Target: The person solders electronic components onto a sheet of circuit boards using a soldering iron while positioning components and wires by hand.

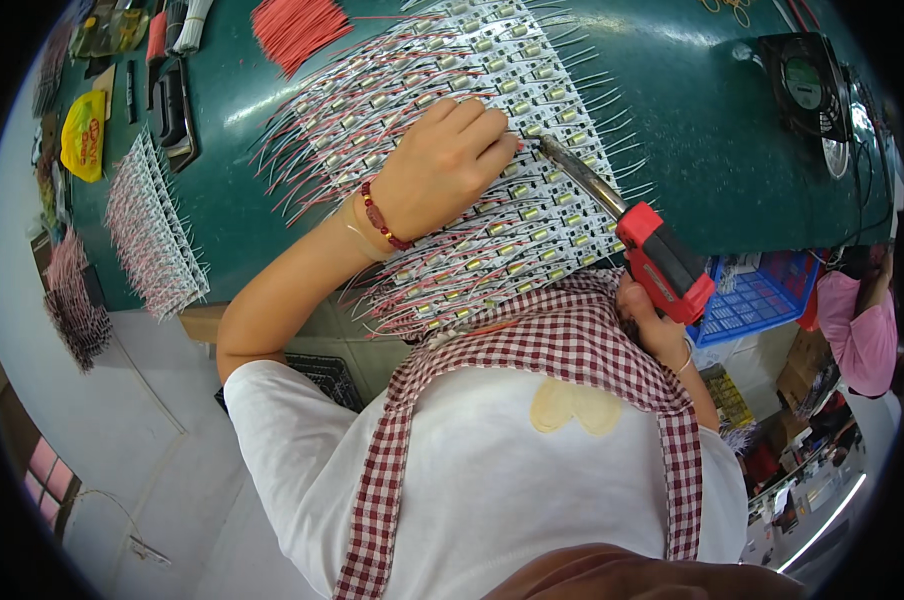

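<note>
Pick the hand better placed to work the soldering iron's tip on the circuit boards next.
Right, I'd say: the right hand holds the soldering iron, its tip already over the circuit boards. The left hand is at the boards, fingertips near that tip.

Red lettering (91,133) stands on the yellow bag (75,150), far left on the table (237,140). Small pale lettering (660,282) runs along the red iron (639,226), near right, too blurred to read.
</note>
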### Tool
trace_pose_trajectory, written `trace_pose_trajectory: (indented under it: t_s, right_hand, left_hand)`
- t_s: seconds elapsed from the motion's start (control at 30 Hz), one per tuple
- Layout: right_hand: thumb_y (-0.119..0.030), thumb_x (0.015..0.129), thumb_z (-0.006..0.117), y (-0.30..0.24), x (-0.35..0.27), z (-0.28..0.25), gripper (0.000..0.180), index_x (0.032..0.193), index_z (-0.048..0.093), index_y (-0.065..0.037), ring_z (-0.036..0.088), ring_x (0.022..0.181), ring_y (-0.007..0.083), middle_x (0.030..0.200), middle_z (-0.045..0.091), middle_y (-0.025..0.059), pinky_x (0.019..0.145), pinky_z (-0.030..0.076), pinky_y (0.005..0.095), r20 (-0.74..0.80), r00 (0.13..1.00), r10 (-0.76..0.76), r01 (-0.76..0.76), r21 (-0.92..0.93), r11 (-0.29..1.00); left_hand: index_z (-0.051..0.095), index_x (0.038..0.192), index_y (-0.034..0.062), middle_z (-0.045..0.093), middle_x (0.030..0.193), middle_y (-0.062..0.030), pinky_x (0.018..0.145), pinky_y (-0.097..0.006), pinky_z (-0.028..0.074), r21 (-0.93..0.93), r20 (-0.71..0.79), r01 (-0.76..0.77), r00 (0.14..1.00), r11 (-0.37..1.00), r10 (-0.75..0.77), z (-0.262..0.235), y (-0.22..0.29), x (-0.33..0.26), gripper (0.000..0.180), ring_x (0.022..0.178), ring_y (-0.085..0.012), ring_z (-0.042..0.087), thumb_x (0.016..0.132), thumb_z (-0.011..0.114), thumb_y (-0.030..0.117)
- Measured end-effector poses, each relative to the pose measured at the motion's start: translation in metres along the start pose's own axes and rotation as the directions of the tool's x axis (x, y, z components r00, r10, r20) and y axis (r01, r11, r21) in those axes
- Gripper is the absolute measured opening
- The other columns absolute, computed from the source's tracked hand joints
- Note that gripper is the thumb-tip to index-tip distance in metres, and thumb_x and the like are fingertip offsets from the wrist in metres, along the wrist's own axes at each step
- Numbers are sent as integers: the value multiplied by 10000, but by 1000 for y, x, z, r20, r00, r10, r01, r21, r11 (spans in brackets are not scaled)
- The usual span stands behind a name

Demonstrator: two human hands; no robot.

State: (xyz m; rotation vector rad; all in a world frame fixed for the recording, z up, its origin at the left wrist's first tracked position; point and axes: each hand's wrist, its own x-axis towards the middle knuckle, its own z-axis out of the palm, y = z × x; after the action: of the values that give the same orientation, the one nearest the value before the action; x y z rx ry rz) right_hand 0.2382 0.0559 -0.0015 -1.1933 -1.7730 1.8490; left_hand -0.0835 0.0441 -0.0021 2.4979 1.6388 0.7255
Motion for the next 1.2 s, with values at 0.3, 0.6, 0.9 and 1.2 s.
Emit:
trace_pose_trajectory:
  t_s: [0.3, 0.6, 0.9, 1.2]
  right_hand:
    - [-107, 801, 701, 13, 1, -1, 130, 881, 645, -20, 587, 635, 151, 810, 631, 65, 580, 472, 278, -12, 999, 49, -50, -124, 991]
    - [-159, 885, 623, 8, -3, -2, 338, 1142, 523, 37, 539, 656, 137, 779, 587, 66, 608, 444, 279, -38, 995, -89, 90, 0, 996]
    - [-118, 884, 629, 6, -13, -8, 232, 1072, 605, 15, 579, 817, 143, 906, 625, 58, 744, 473, 296, -24, 999, -32, 34, 81, 996]
    - [-131, 833, 675, 14, -17, -12, 216, 1000, 643, 2, 607, 717, 141, 815, 651, 58, 668, 487, 277, 19, 998, -52, 53, -81, 995]
  left_hand:
    - [659, 914, 9, 468, 779, -83, 685, -351, 434, -108, 4, 39, 999, 993, -39, 2, -1, -1, 230, 738, -241, 502, 692, 599, -1]
    - [664, 891, 44, 497, 792, -52, 692, -329, 413, 4, 27, 6, 1000, 1000, -6, 0, 0, 1, 207, 781, -208, 527, 693, 606, 31]
    - [642, 892, 60, 483, 771, -46, 671, -328, 409, 47, -21, 21, 1000, 999, -20, -1, 10, -1, 213, 757, -203, 521, 681, 639, 31]
    - [607, 840, 40, 467, 735, -61, 630, -330, 413, 15, -60, 110, 992, 994, -109, 10, 22, -8, 165, 704, -227, 509, 689, 673, 26]
